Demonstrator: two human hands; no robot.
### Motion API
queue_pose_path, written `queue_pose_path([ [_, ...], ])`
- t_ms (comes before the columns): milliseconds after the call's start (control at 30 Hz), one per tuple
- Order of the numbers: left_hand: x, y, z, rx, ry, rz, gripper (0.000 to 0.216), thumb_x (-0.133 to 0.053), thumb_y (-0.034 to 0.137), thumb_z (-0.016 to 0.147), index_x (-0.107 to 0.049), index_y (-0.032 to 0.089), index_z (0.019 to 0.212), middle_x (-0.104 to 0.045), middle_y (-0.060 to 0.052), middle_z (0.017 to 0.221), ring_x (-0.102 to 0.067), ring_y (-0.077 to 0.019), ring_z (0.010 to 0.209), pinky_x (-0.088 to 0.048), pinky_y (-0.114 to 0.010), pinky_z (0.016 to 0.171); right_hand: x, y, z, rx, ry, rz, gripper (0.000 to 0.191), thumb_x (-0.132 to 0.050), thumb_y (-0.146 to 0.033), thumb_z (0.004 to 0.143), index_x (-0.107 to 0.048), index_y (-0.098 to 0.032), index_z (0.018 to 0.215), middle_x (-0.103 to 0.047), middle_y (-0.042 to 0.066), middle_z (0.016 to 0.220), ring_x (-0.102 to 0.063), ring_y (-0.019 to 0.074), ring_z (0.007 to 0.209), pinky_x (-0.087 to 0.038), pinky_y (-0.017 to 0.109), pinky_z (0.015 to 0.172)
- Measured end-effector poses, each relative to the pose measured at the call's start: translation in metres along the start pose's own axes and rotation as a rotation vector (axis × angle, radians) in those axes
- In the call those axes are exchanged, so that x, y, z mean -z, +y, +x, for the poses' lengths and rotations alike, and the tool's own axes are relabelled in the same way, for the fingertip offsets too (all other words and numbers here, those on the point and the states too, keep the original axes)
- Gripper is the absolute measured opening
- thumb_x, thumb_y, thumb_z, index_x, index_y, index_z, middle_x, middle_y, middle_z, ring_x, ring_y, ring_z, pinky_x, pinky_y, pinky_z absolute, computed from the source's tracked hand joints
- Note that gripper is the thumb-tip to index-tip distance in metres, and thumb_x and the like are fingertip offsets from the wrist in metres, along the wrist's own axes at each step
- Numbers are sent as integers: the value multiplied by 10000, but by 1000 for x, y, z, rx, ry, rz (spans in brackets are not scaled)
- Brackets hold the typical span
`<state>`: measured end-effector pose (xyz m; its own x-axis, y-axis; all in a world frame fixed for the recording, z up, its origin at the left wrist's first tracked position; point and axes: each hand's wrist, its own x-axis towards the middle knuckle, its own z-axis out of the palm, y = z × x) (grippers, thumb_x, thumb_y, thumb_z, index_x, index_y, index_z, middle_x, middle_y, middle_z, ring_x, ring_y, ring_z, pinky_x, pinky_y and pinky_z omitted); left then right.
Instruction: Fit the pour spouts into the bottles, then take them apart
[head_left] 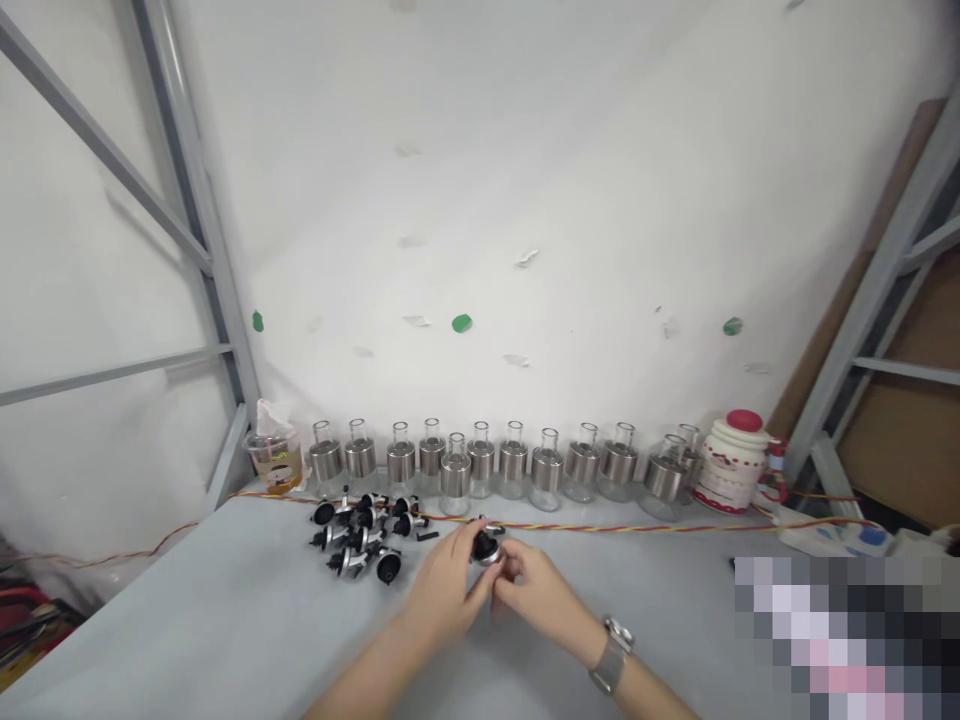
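Both my hands meet over the table, closed on one black and silver bottle stopper [486, 548]. My left hand [444, 578] wraps its left side, thumb towards the front. The fingertips of my right hand [534, 582] pinch at its lower right edge; a watch [612, 655] is on that wrist. Left of my hands lies a loose pile of similar black and silver stoppers [366, 535], with a small black piece [427, 536] beside it. Behind stands a row of several glass bottles with steel bands [455, 472], their necks uncovered.
A red and yellow twisted cord [600, 528] runs across the table [225, 610] in front of the bottles. A plastic cup [274, 462] stands at the left end, a white jar with a red lid [729, 465] at the right. A power strip [832, 533] lies beyond it.
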<state>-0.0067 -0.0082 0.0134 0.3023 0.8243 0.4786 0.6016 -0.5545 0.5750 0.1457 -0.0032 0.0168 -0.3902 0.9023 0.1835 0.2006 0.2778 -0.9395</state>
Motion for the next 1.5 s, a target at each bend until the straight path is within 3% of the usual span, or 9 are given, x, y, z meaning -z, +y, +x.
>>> queue_pose_path([
  [233,-5,-11,2,-25,-41,90,323,-404,266,844,-452,180,1152,-555,-112,1102,-517,-224,1025,-436,-406,875,-5,-9,-6,29,28,-140,75,-452,-210,746,-464,-193,673,-586,-25,583,-590,131,544,-413,218,528],
  [633,-11,-12,-3,-143,-14,115,276,-412,215,836,-474,161,1100,-558,-117,1005,-508,-228,942,-442,-400,826,-2,-1,1,-105,-171,225,130,-536,-220,667,-409,-191,672,-531,-64,501,-597,141,449,-403,206,396],
  [833,-1,-1,1,-143,-22,45,377,-372,274,864,-377,195,1233,-516,-107,1145,-472,-204,1054,-387,-354,910,-2,-1,0,-8,-38,172,109,-530,-182,675,-428,-196,711,-578,-46,566,-603,140,508,-441,234,482],
  [967,19,-3,9,41,-13,174,556,-411,373,841,-200,223,1333,-535,-82,1088,-529,-201,920,-426,-337,810,7,8,3,-9,100,-7,114,-535,-264,718,-453,-193,681,-584,-25,550,-573,142,502,-418,244,495],
  [1067,35,-21,14,289,69,421,340,-362,303,862,-464,160,1153,-547,-95,987,-519,-228,918,-401,-358,803,13,18,8,-58,187,-80,149,-518,-324,732,-475,-189,687,-586,-13,522,-554,151,495,-397,244,477],
  [1167,42,-39,16,348,62,476,210,-415,190,822,-589,129,923,-542,-107,908,-496,-259,944,-371,-389,822,15,22,12,-63,211,-104,181,-498,-355,737,-510,-179,699,-610,11,585,-553,155,532,-401,247,498],
  [1267,36,-42,15,312,18,440,173,-475,182,790,-595,163,913,-533,-73,924,-495,-224,950,-379,-345,829,15,21,13,-39,243,-194,188,-508,-350,712,-551,-173,666,-616,23,628,-556,170,590,-408,263,560],
  [1400,16,-34,10,94,-102,309,318,-506,175,777,-518,219,1091,-531,-45,1028,-469,-197,1008,-364,-328,878,15,19,13,-41,244,-197,202,-502,-328,679,-607,-160,717,-640,37,669,-568,191,626,-420,284,611],
  [1500,0,-31,7,-1,-179,290,315,-500,151,780,-509,227,1087,-532,-38,1050,-454,-203,1020,-361,-339,883,15,22,13,-46,242,-180,226,-504,-348,677,-623,-163,730,-647,33,655,-575,192,607,-424,286,604],
])
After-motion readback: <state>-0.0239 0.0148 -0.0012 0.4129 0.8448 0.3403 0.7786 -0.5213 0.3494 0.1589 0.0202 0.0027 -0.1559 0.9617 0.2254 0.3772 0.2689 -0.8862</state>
